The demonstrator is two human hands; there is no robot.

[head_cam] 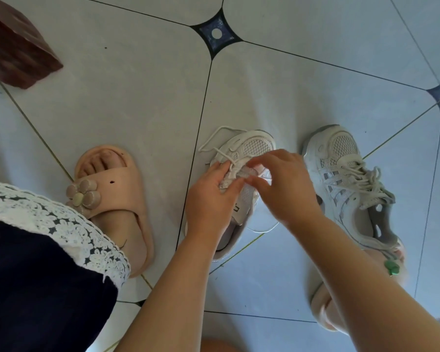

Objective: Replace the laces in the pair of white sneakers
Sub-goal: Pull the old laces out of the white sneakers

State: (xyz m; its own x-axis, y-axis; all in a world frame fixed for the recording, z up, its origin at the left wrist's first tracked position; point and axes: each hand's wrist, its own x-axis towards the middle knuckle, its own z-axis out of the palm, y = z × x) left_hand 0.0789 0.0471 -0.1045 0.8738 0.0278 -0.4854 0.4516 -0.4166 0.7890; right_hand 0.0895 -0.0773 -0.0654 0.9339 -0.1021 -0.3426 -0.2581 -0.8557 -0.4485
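Observation:
Two white mesh sneakers stand on the tiled floor, toes pointing away from me. The left sneaker [254, 144] has a white lace [215, 138] partly threaded, with a loose loop lying off its far left side. My left hand [210, 199] grips this sneaker's eyelet edge and the lace at mid-shoe. My right hand [285, 185] pinches the lace over the tongue, fingers touching those of the left. The right sneaker [341, 174] is fully laced, its bow lying loose on top.
My foot in a pink slide sandal [114, 199] with a flower sits to the left of the sneakers. A second pink sandal [325, 308] lies behind the right sneaker, under my right forearm. A brown wooden block [15, 44] stands at far left.

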